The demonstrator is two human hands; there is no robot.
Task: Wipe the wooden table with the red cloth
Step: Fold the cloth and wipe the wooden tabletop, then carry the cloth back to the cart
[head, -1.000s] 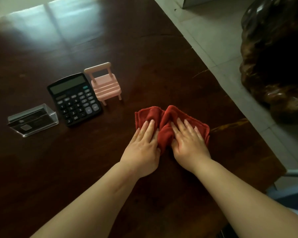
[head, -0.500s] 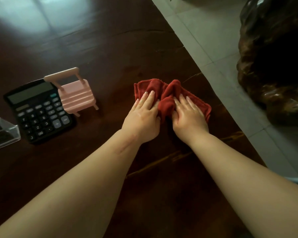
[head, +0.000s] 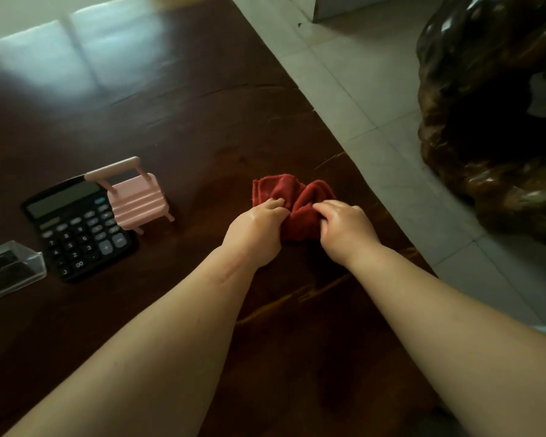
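The red cloth (head: 292,203) lies bunched on the dark wooden table (head: 186,121), not far from the table's right edge. My left hand (head: 255,232) grips the cloth's left half with curled fingers. My right hand (head: 345,230) clutches its right half the same way. The two hands sit side by side with a ridge of cloth bulging between them. The near part of the cloth is hidden under my hands.
A pink miniature chair (head: 134,197) and a black calculator (head: 78,228) stand left of the cloth. A clear plastic card holder (head: 8,271) sits at the left border. Beyond the table's right edge are a tiled floor (head: 375,99) and a dark carved wooden piece (head: 492,115).
My fingers, flat on the cloth a second ago, have curled and gathered it into a tighter bunch. The hands and cloth slid further from me across the table.
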